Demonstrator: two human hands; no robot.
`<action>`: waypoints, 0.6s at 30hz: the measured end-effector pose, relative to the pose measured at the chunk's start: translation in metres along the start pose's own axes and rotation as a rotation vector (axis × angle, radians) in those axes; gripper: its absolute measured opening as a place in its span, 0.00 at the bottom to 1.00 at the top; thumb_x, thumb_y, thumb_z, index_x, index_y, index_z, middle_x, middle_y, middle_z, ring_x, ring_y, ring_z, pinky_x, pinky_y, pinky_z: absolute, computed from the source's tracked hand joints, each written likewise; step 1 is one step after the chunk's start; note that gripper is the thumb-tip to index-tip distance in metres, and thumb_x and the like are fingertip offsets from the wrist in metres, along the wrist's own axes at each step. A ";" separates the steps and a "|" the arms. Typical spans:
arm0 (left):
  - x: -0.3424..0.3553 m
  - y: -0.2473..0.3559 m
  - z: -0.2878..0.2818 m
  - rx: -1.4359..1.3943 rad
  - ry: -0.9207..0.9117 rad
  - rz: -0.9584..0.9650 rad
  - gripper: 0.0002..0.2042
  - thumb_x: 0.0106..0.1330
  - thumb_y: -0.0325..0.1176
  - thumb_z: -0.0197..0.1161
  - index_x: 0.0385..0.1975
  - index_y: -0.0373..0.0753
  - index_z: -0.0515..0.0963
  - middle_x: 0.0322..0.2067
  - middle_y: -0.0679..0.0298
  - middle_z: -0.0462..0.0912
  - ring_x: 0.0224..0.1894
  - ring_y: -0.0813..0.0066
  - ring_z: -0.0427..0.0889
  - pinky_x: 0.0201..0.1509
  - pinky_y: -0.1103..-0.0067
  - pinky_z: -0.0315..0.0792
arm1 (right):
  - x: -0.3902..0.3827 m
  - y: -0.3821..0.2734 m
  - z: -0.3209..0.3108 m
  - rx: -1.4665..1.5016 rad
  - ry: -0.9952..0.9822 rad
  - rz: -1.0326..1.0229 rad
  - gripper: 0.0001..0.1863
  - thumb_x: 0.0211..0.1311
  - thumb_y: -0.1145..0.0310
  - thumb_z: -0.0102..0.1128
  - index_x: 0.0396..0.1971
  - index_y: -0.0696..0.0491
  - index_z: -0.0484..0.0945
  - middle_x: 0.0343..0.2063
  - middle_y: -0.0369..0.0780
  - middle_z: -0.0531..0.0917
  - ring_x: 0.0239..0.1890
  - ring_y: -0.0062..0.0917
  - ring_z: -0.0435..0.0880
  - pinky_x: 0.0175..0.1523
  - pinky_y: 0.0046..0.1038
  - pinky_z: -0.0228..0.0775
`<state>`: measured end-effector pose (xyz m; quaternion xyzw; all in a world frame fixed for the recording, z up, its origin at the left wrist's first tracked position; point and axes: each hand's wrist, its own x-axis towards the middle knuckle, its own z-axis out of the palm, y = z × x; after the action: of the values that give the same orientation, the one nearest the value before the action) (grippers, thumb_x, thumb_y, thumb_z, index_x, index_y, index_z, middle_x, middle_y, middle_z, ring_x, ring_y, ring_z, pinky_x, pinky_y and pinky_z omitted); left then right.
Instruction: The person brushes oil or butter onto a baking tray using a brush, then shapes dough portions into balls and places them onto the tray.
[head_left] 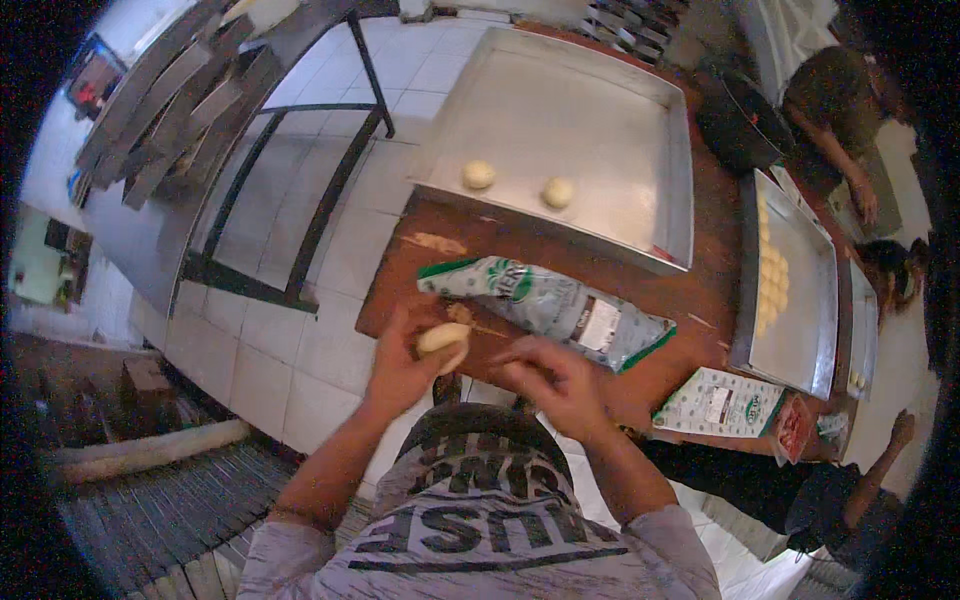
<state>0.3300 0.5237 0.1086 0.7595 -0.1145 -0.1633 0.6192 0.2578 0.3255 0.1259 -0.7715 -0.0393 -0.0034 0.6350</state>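
Observation:
A flattened, pale yellow piece of dough [441, 338] lies in my left hand [398, 362], whose fingers and thumb curl around it. Just to its right, my right hand [560, 385] is slightly blurred, thumb and fingers drawn together in a pinch. Whatever is between those fingertips is too small to make out. Beyond both hands a long, filled plastic bag [545, 300], silver, white and green, lies slantwise on the brown table [720, 290]. Two round dough balls, a left one [478, 174] and a right one [557, 192], sit near the close edge of a large metal tray [570, 110].
Farther right, a second tray [810, 300] holds several rows of dough balls. A green-and-white bag [722, 403] and a clear pack with red contents [793, 428] lie near the table's edge. Other people are at the right. A dark metal frame [320, 200] stands left.

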 end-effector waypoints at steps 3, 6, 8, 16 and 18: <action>-0.014 -0.021 0.000 -0.147 -0.040 -0.140 0.17 0.64 0.33 0.58 0.50 0.35 0.71 0.42 0.61 0.77 0.44 0.75 0.77 0.46 0.79 0.72 | 0.039 -0.025 0.036 0.102 -0.204 0.049 0.09 0.60 0.68 0.57 0.37 0.58 0.75 0.34 0.43 0.78 0.41 0.29 0.77 0.49 0.27 0.68; -0.018 -0.026 -0.026 -0.678 -0.037 -0.387 0.19 0.68 0.40 0.52 0.52 0.31 0.68 0.48 0.57 0.76 0.48 0.71 0.77 0.51 0.74 0.72 | 0.058 0.007 0.039 0.013 -0.295 0.024 0.12 0.59 0.67 0.59 0.41 0.54 0.76 0.39 0.40 0.77 0.44 0.26 0.75 0.49 0.26 0.67; -0.016 -0.032 -0.047 -0.863 0.000 -0.323 0.20 0.68 0.40 0.51 0.52 0.31 0.68 0.48 0.57 0.75 0.49 0.70 0.76 0.53 0.73 0.71 | 0.079 0.016 0.023 -0.552 -0.050 -0.230 0.16 0.56 0.63 0.61 0.44 0.52 0.75 0.41 0.41 0.76 0.46 0.31 0.74 0.49 0.31 0.67; 0.044 -0.073 -0.050 -0.667 0.145 -0.201 0.21 0.59 0.26 0.61 0.53 0.32 0.68 0.47 0.60 0.76 0.50 0.72 0.75 0.53 0.78 0.69 | 0.100 0.048 0.007 -1.084 -0.004 -0.235 0.26 0.50 0.52 0.64 0.49 0.46 0.73 0.37 0.43 0.75 0.43 0.40 0.74 0.46 0.39 0.66; 0.050 -0.078 -0.038 -0.661 0.118 -0.176 0.20 0.58 0.25 0.60 0.52 0.32 0.69 0.47 0.61 0.76 0.49 0.73 0.75 0.54 0.79 0.68 | 0.102 0.050 -0.001 -0.958 -0.041 -0.201 0.25 0.50 0.53 0.64 0.48 0.46 0.73 0.34 0.42 0.76 0.41 0.39 0.75 0.45 0.39 0.66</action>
<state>0.3891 0.5553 0.0339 0.5331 0.0465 -0.2003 0.8207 0.3624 0.3212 0.0830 -0.9692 -0.1202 -0.0671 0.2042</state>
